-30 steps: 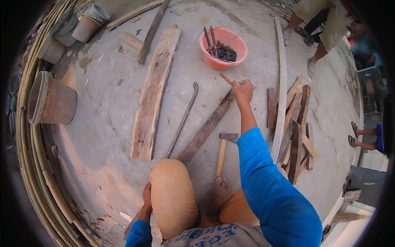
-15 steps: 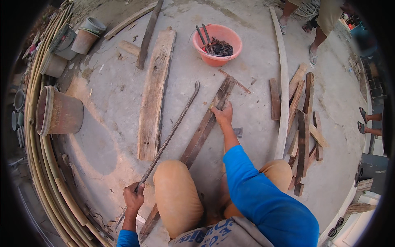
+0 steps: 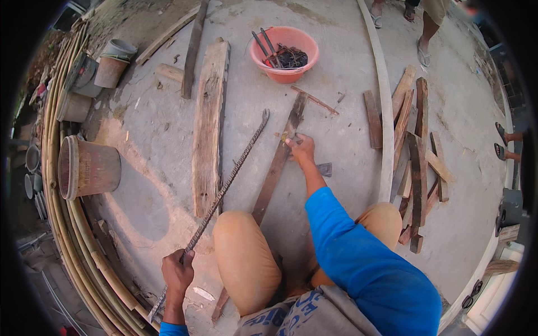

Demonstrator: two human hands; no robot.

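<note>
My left hand point(image 3: 177, 271), low on the left beside my knee, is closed round a long ribbed steel crowbar point(image 3: 226, 185). The bar slants up and away to a bent, notched tip. A dark wooden beam point(image 3: 273, 177) lies on the ground, running from between the bar and my right arm to under my left knee. At its upper part my right hand point(image 3: 302, 147) rests against the right edge, fingers drawn together. A small yellow-green thing point(image 3: 284, 136) shows at the fingertips; its kind is unclear, and whether it is pinched or just touched is hard to make out.
A pink basin point(image 3: 286, 75) with pliers-like handles and dark scraps stands ahead. A wide weathered plank point(image 3: 209, 129) lies left, several wood offcuts point(image 3: 416, 168) right beyond a long pale strip point(image 3: 384, 112). Buckets point(image 3: 92, 168) and bamboo poles point(image 3: 53, 185) line the left; people's feet point(image 3: 424, 53) show right.
The view has shifted slightly. My right hand has moved a little to the right along the beam's edge, and its fingers sit differently. My left hand keeps its hold on the crowbar.
</note>
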